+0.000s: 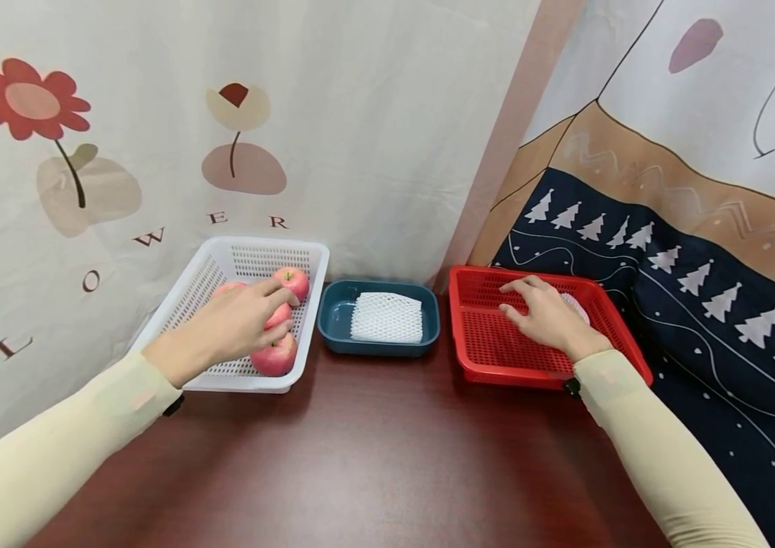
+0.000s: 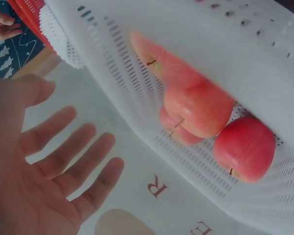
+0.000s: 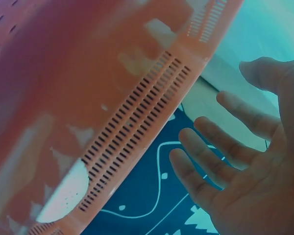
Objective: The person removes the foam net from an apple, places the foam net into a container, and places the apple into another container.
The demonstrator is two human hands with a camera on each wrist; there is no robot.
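My left hand (image 1: 233, 323) is over the white basket (image 1: 316, 320), fingers spread and holding nothing. Several red apples lie in that basket; the front apple (image 1: 274, 358) and back apple (image 1: 294, 281) show beside the fingers, while others are partly covered by the hand. The left wrist view shows an apple (image 2: 245, 149) with its stem, close to the others. Over the red basket (image 1: 490, 335) is my right hand (image 1: 552, 316), its fingers relaxed and apart, gripping nothing. Partly hidden behind it, a pale netted item (image 1: 575, 307) sits in the red basket.
Between the two baskets stands a dark blue tray (image 1: 333, 344) holding a stack of white foam net sleeves (image 1: 387, 318). A brown table (image 1: 374, 449) extends in front. Printed curtains (image 1: 387, 137) hang right behind the containers, with dark cloth (image 1: 716, 365) at the right.
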